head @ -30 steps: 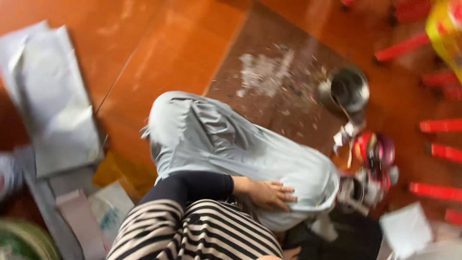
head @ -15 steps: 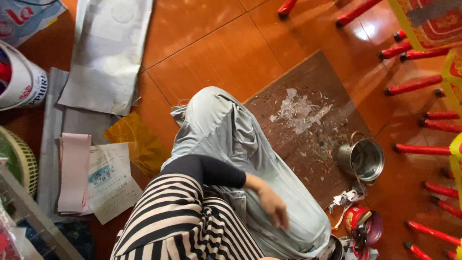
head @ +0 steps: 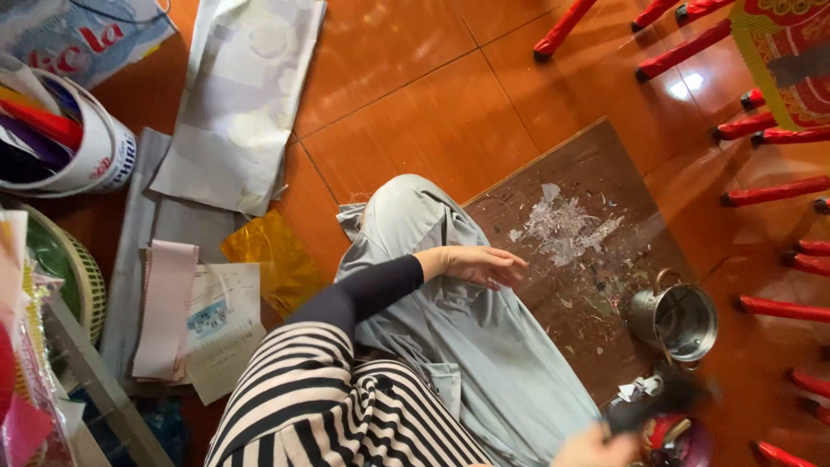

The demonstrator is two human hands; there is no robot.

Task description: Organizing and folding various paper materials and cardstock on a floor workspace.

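Left hand (head: 480, 264) at frame centre, fingers loosely spread, resting on grey trouser knee (head: 415, 225). Right hand (head: 592, 448) cut off at bottom edge, gripping blurred dark object (head: 657, 405), maybe brush. Metal pot (head: 679, 318) just above, on brown board (head: 579, 173).

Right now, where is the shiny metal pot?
In the head view, the pot stands at the right on the brown board, beside the red chair legs and above the right hand.
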